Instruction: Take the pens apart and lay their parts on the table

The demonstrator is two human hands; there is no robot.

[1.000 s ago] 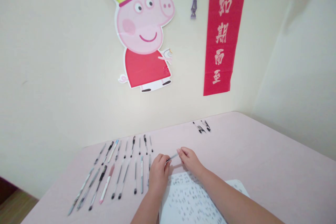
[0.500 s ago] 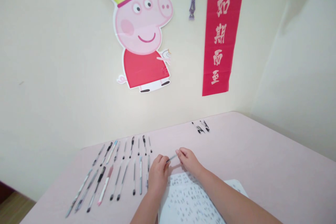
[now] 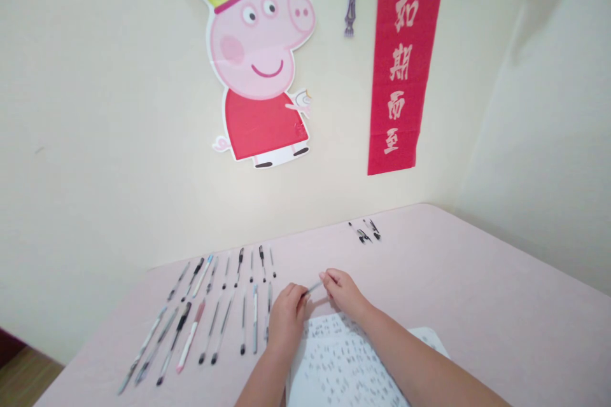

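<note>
A slim pen (image 3: 314,287) stretches between my two hands, just beyond the top edge of a sheet of paper (image 3: 344,369) covered in handwriting. My left hand (image 3: 288,310) is closed on the pen's lower left end, which the fingers partly hide. At the other end, my right hand (image 3: 341,288) pinches the pen with thumb and fingers. Close by my left hand lies a pen (image 3: 269,305), partly covered by the hand. A blue-white pen (image 3: 255,318) lies beside that one.
Two rows of pens, among them a pink pen (image 3: 191,337) and a black-gripped pen (image 3: 176,340), lie on the table (image 3: 501,331) at left. Several small black pen parts (image 3: 365,235) lie at the back. The wall holds a cartoon pig (image 3: 267,121) and red banner (image 3: 403,76).
Almost nothing differs. Both hands keep the pen in the same place, with only a very slight shift of my left hand and the view.
</note>
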